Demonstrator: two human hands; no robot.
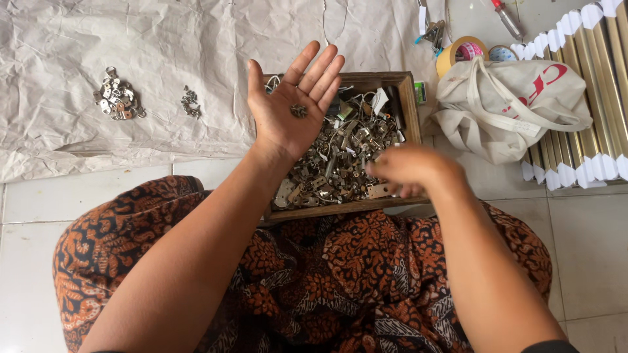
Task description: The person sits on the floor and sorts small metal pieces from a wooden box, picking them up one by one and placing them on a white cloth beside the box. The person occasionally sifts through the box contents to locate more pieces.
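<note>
Both forearms are bare, without sleeves up to the lower edge of the picture; no watch, ring or bracelet is visible on the left hand (292, 108) or the right hand (409, 171). Over the lap lies a batik cloth (314, 274) (dark ground, with orange-brown floral and leaf patterns), folded in soft creases.

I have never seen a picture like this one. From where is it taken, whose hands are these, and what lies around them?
A camera on a person's head looks down at their own two bare hands. The left hand is open, palm up, with a few small metal bits on it. The blurred right hand reaches into a wooden box full of metal parts. On the crumpled paper lie two small piles of such parts. At right are a cloth bag, tape rolls and gold strips.
</note>
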